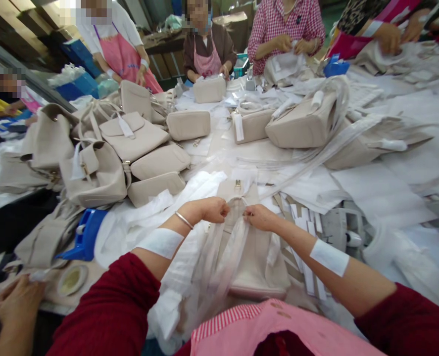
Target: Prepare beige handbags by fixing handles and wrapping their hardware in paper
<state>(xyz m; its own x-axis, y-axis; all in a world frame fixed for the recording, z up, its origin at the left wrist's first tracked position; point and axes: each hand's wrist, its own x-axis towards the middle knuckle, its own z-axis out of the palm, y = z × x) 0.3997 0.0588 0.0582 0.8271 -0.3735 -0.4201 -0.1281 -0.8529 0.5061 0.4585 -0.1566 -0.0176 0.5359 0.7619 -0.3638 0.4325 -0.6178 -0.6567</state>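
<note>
A beige backpack [258,267] lies on the table in front of me, its top pointing away. Translucent white wrapping covers its straps [232,247], and a small gold clasp [237,184] shows at the far end. My left hand [215,210] is closed in a pinch at the top of the bag, left of the small handle loop [237,199]. Opposite it, my right hand [261,217] pinches the wrapped strap by the loop's right side. Fingertips hide exactly what the left hand grips; it appears to be wrapped strap too.
Beige bags [135,131] pile up at the left, with more bags [303,121] at far right. A blue tape dispenser [87,235] and tape roll [73,280] sit left; a grey dispenser [343,230] sits right. Another person's hands [21,301] are lower left. Several co-workers stand across the table.
</note>
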